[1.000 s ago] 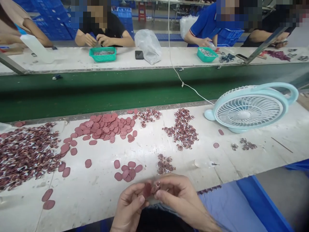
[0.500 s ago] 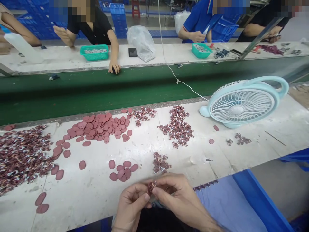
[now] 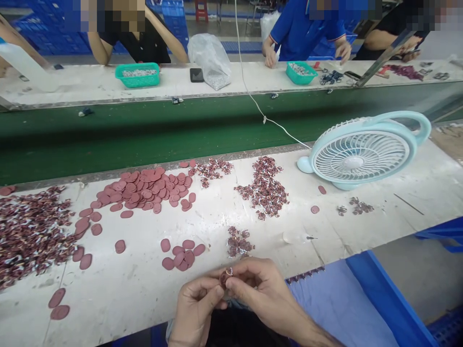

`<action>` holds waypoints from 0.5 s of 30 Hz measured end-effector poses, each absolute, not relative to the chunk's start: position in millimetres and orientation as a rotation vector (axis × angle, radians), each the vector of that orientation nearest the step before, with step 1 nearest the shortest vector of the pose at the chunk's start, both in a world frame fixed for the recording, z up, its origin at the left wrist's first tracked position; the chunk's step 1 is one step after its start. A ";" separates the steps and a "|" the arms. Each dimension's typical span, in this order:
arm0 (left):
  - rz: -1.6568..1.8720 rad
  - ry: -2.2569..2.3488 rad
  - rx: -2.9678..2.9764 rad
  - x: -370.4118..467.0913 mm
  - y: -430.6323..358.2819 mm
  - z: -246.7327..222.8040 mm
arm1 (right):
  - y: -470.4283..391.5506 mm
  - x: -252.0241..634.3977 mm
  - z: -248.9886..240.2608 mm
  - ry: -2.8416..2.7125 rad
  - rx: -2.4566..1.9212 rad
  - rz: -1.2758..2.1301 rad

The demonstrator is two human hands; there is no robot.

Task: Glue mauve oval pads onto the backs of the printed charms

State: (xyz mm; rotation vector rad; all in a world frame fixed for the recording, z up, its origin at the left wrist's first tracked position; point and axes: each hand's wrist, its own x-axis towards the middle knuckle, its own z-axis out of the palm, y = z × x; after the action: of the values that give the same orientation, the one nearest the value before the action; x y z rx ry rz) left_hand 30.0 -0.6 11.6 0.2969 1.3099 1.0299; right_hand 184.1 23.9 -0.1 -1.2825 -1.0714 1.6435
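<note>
Both my hands meet at the table's near edge around a small dark-red piece (image 3: 224,276) with a pale loop on it. Fingers and thumb of my left hand (image 3: 199,300) pinch its left side. From the right, my right hand (image 3: 255,284) pinches the same piece, thumb in front and fingers curled behind. Its exact kind is partly hidden by my fingertips. Just beyond my hands lies a little cluster of dark-red pieces (image 3: 239,242). Left of that rest several flat oval red discs (image 3: 183,255).
A large heap of red ovals (image 3: 144,188) lies behind, between a wide pile of small dark-red parts (image 3: 32,236) and another pile (image 3: 267,188). A light-blue fan (image 3: 361,156) stands at right. Beyond the green conveyor belt (image 3: 144,127), co-workers sit by green baskets (image 3: 137,75).
My hands keep their pinch on the small piece, nearly in place. Across the belt, one person's arm has lifted off the bench edge, leaving a small part on the belt; another's hands have spread apart.
</note>
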 end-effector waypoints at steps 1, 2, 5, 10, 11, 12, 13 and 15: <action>1.030 1.306 0.306 30.5 -0.5 10.9 | 23.2 182.8 -2.8 -1.047 -1.271 1.654; 1.029 1.301 0.316 31.3 -0.7 10.2 | 22.6 181.3 -5.4 -1.026 -1.258 1.664; 1.035 1.296 0.340 34.0 -3.9 7.7 | 20.2 177.2 -14.5 -0.956 -1.178 1.694; 1.135 1.467 0.665 15.6 -3.4 -5.6 | 5.7 194.5 -48.5 -0.844 -1.068 1.651; 1.120 1.571 0.872 5.8 0.7 -10.1 | 0.4 204.7 -57.2 -0.823 -1.059 1.600; 1.065 1.683 1.122 -5.2 6.3 -14.8 | -5.7 217.5 -65.1 -0.804 -1.051 1.538; 0.971 1.773 1.388 -16.8 13.1 -19.6 | -12.5 232.7 -71.4 -0.781 -1.070 1.481; 0.756 1.791 1.873 -37.3 28.5 -28.9 | -28.4 269.3 -77.0 -0.741 -1.140 1.371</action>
State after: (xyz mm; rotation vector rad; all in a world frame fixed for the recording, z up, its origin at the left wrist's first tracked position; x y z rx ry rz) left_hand -37.3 28.5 -28.9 1.8733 1.7911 0.7555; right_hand 269.3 -28.4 -77.0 -1.1401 -0.7406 1.3713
